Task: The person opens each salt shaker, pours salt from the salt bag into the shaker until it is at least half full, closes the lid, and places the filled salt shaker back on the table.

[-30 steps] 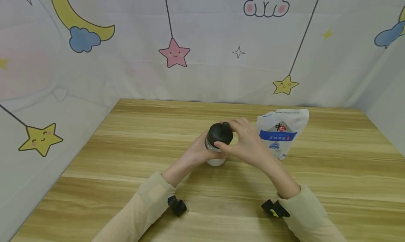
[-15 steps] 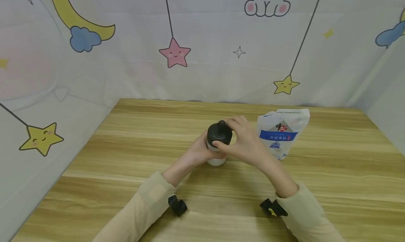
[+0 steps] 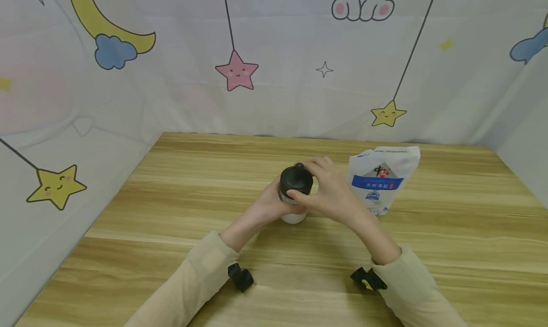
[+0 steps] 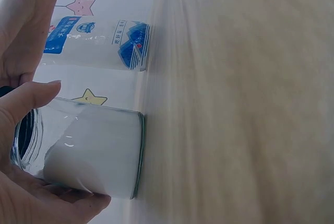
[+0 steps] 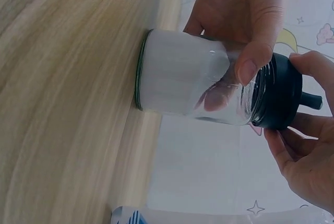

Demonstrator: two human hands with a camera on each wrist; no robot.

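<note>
A clear glass jar (image 5: 175, 72) partly filled with white powder or grains stands upright on the wooden table. My left hand (image 3: 270, 204) grips the jar around its upper body, thumb on the near side and fingers behind. On the jar's mouth sits a round black lid (image 3: 295, 181) with a small knob. My right hand (image 3: 336, 194) holds this lid by its edge, thumb in front and fingers on the far side. In the right wrist view, the lid (image 5: 282, 92) lies over the glass threads of the neck.
Just right of the jar, a white and blue salt pouch (image 3: 378, 182) stands upright on the wooden table (image 3: 205, 160), its top edge uneven. The same pouch (image 4: 99, 44) shows beyond the jar in the left wrist view. A printed cloth (image 3: 282, 103) hangs behind the table.
The lid's knob has shifted slightly to the left along with my right fingertips, as the lid turns a little. My left hand and the jar stay almost in place.
</note>
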